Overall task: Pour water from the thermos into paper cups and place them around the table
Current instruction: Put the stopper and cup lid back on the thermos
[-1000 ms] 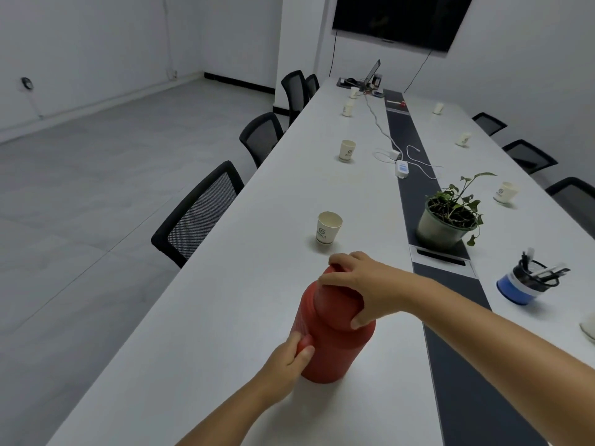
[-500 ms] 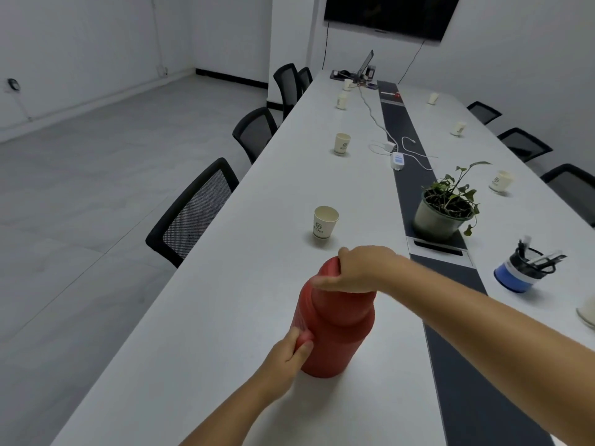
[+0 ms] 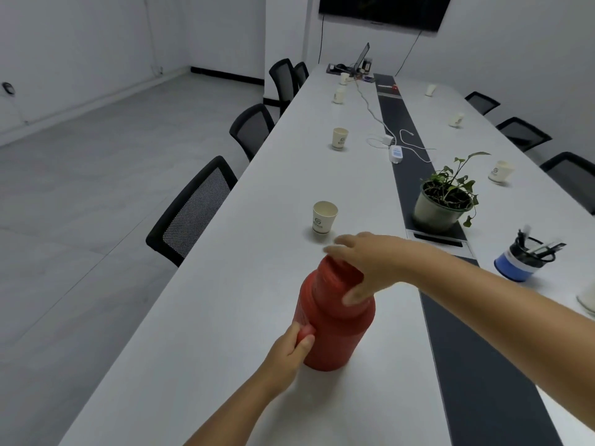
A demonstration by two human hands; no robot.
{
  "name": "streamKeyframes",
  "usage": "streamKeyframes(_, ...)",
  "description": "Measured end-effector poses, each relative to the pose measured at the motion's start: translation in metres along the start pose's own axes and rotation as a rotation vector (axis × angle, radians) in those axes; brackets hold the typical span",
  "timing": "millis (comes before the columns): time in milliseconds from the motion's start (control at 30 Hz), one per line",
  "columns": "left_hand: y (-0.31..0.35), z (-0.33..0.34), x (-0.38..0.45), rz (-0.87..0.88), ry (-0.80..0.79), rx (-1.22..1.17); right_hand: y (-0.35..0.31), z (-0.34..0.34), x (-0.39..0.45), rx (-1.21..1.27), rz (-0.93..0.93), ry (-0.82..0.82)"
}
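Left hand (image 3: 291, 347) grips the red thermos (image 3: 335, 320) handle; right hand (image 3: 363, 265) clasps its cap. Uneven twisting risks tipping toward the 12 o'clock paper cup (image 3: 324, 217).

A long white table (image 3: 225, 317) carries a red thermos (image 3: 335, 320), paper cups (image 3: 324, 217) and a potted plant (image 3: 444, 201).

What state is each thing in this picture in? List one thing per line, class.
Red thermos: upright, lid on.
Left hand: grips the thermos handle.
Right hand: on the lid, blurred.
Nearest paper cup: upright; contents not visible.
Laptop: open.
Wall screen: dark.
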State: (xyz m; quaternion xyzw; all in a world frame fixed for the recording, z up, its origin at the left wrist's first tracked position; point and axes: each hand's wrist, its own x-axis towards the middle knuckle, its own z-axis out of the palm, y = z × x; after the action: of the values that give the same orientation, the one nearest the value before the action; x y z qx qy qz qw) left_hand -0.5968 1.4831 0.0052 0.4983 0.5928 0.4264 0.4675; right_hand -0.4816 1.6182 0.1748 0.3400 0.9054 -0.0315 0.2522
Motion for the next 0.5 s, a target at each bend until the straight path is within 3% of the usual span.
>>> streamKeyframes(100,0.0,0.0,0.0,0.006,-0.009,0.006,0.003,0.003,-0.003,0.033,-0.126,-0.021)
streamKeyframes(300,0.001,-0.001,0.001,-0.021,-0.006,-0.029,-0.008,0.014,0.009,-0.056,0.07,0.118)
streamKeyframes(400,0.001,-0.003,0.002,-0.032,-0.033,-0.031,0.0,0.021,0.004,0.071,-0.014,0.092)
streamKeyframes(500,0.0,-0.001,0.003,-0.028,-0.017,-0.039,0.002,0.039,-0.005,0.215,-0.079,0.248)
